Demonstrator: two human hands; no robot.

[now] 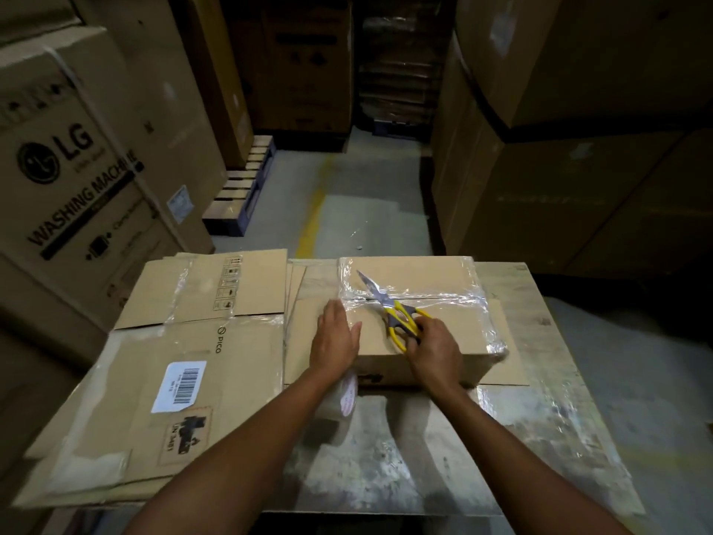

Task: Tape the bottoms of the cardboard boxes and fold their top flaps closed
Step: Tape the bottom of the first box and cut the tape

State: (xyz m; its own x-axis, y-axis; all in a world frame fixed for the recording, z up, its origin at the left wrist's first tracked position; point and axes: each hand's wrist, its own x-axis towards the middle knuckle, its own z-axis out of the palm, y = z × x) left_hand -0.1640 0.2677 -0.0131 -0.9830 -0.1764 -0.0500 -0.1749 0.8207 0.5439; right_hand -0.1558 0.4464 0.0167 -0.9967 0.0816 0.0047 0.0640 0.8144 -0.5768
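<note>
A small cardboard box point(440, 279) stands on the worktable point(416, 457), clear tape shining across its top seam and down its sides. Yellow-handled scissors point(389, 307) lie on that top with the blades pointing up and left. My right hand point(434, 347) rests on the box with its fingers curled around the scissor handles. My left hand point(335, 337) lies flat against the box's left top edge, fingers straight. A roll of tape point(347, 395) shows partly below my left wrist, against the box's front.
Flattened cardboard boxes point(185, 361) with a barcode label are stacked on the table's left half. Tall cartons point(77, 167) rise at the left and right point(578, 167). A concrete aisle with a yellow line point(314, 210) and pallets runs ahead.
</note>
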